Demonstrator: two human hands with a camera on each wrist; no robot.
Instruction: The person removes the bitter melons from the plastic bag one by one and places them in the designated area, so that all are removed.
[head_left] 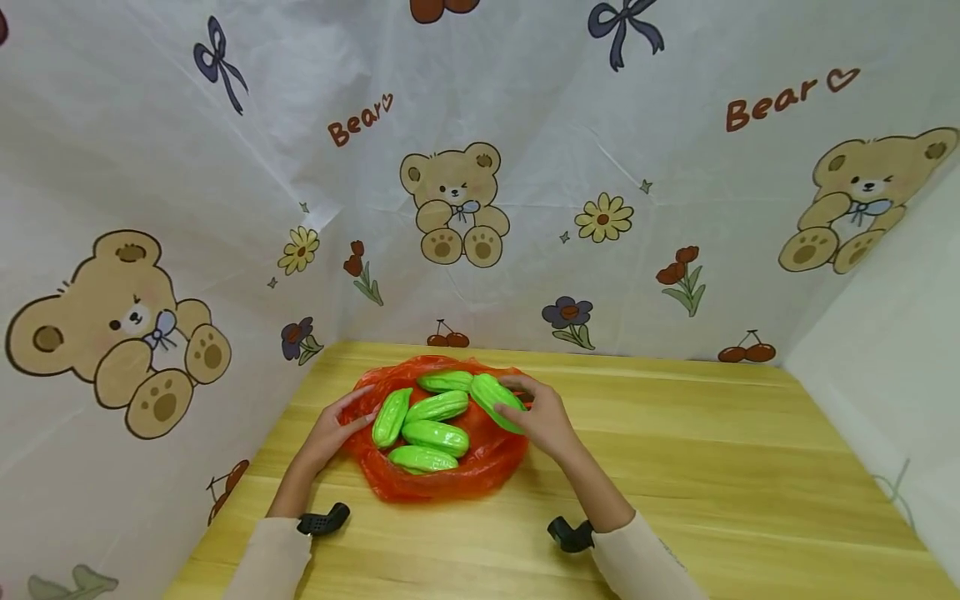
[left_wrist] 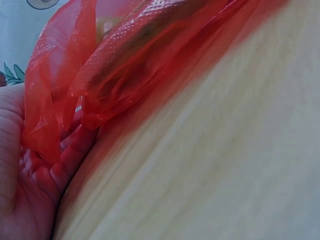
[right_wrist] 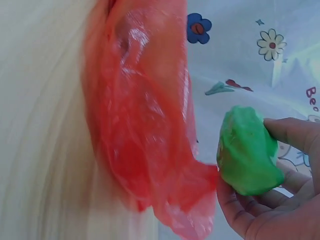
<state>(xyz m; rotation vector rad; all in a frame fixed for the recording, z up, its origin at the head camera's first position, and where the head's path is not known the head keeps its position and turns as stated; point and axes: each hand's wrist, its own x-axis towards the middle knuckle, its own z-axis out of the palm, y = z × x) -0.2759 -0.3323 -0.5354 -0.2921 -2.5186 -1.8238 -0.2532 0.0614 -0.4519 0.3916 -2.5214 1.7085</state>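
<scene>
A red plastic bag [head_left: 480,483] lies spread on the table, with several ridged green vegetable-like pieces [head_left: 435,437] in it. My right hand [head_left: 546,419] pinches one more green piece [head_left: 491,398] at the bag's right side; in the right wrist view that piece [right_wrist: 248,150] sits between thumb and fingers, beside the red bag [right_wrist: 145,110]. At the bag's left edge is my left hand [head_left: 328,433], its fingers reaching over the rim. The left wrist view has the bag's thin film [left_wrist: 45,110] draped over the fingers of my left hand [left_wrist: 37,185]; whether they pinch it is unclear.
The wooden table [head_left: 675,467] extends to the right of the bag and in front of it. A white sheet [head_left: 540,100] printed with bears and flowers stands behind and at the left. Black devices [head_left: 572,534] are strapped at both wrists.
</scene>
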